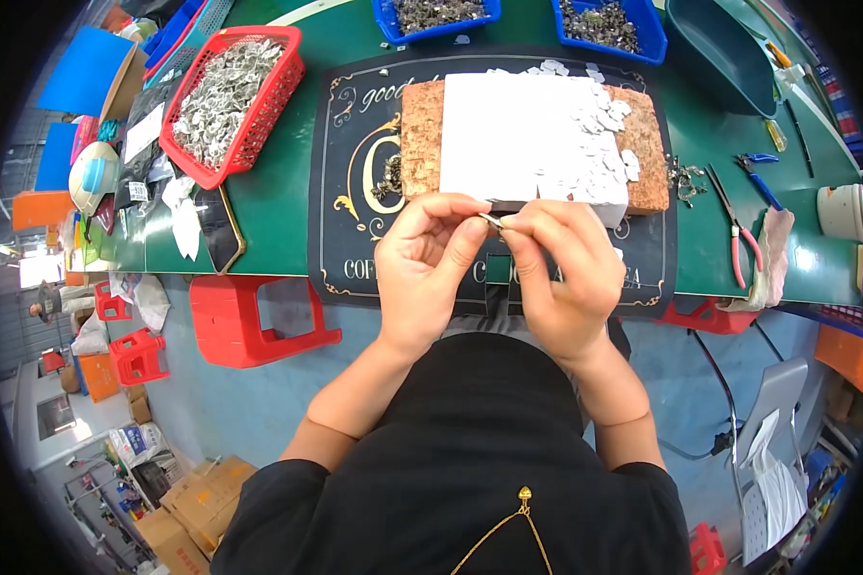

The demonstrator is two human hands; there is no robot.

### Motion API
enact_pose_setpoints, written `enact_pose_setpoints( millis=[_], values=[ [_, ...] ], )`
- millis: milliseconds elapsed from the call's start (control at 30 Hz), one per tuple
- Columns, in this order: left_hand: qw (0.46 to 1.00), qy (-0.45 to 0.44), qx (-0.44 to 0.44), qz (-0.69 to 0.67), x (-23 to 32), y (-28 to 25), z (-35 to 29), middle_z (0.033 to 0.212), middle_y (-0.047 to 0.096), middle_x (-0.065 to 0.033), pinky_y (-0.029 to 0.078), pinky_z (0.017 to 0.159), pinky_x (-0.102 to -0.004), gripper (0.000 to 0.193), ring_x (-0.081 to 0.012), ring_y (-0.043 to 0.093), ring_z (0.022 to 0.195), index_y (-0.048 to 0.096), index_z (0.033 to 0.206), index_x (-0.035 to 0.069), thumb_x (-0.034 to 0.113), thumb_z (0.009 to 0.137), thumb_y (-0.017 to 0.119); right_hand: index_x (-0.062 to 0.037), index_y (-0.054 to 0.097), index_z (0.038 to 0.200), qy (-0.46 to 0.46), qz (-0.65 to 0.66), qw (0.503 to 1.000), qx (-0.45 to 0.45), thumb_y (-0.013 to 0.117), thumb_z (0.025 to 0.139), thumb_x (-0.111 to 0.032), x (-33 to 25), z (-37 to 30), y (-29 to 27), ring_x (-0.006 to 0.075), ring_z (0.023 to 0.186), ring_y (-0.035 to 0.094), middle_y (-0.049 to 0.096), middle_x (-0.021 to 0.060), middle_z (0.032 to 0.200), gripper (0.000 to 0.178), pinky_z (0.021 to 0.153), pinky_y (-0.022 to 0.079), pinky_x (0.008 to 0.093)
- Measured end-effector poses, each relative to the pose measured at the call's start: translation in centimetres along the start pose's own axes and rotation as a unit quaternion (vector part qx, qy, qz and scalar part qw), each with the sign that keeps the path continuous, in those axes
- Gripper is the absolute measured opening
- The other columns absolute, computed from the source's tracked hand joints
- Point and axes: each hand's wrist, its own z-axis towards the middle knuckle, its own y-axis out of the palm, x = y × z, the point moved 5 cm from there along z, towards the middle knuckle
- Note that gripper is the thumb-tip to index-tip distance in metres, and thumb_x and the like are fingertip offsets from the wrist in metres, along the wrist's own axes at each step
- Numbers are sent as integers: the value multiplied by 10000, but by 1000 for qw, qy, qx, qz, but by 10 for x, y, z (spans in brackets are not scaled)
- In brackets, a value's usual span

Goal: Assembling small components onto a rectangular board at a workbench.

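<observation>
My left hand (415, 268) and my right hand (568, 278) meet at the near edge of a white block (494, 134). Between their fingertips they pinch a small, thin metal piece (490, 219); its exact kind is too small to make out. The white block lies on a brown, cork-like slab (422, 134). Many small flat white pieces (604, 134) are scattered over the block's right side. Small metal parts (389, 182) lie in a heap left of the slab, and more metal parts (685, 180) lie to its right.
A red basket (283, 91) of metal parts stands left, near a phone (222, 230). Two blue bins (654, 43) hold parts at the back. Pink-handled pliers (738, 230), blue-handled pliers (762, 182), a cloth (775, 254) and a white tub (842, 211) lie right. A black mat (355, 230) covers the table's middle.
</observation>
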Motion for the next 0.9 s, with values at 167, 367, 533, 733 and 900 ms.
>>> enact_pose_setpoints(
  millis=[167,367,533,733,900],
  values=[
    [995,79,32,59,10,2,-6,1000,616,-97,500,805,-241,226,-132,614,907,580,1055,-47,-45,849,672,47,657,885,157,154,976,4,664,824,31,9,-4,1,166,700,615,645,118,832,64,615,500,251],
    [970,167,-14,175,17,1,-8,1031,620,-112,515,849,-251,246,-149,635,900,570,1067,-45,-34,846,676,49,649,896,239,273,932,15,668,844,5,14,-10,5,128,712,601,643,96,842,70,626,497,233],
    [990,99,19,97,16,-4,-7,1003,634,-109,512,835,-266,209,-158,631,919,611,1037,-51,-54,838,676,51,634,904,132,174,976,17,664,837,27,9,-11,4,148,747,587,627,105,860,77,657,481,245],
    [1000,24,18,-9,11,-7,-6,995,664,-132,536,853,-297,164,-188,656,926,618,1021,-45,-50,860,649,58,616,919,109,148,983,5,634,862,33,3,-12,3,140,779,572,613,106,894,65,684,468,238],
    [998,-5,12,-61,13,-8,-5,1011,667,-156,547,864,-324,142,-202,664,933,606,1009,-42,-31,872,642,65,609,939,252,308,917,17,612,886,22,15,-16,5,109,766,555,605,90,921,68,677,453,211]
  ],
)
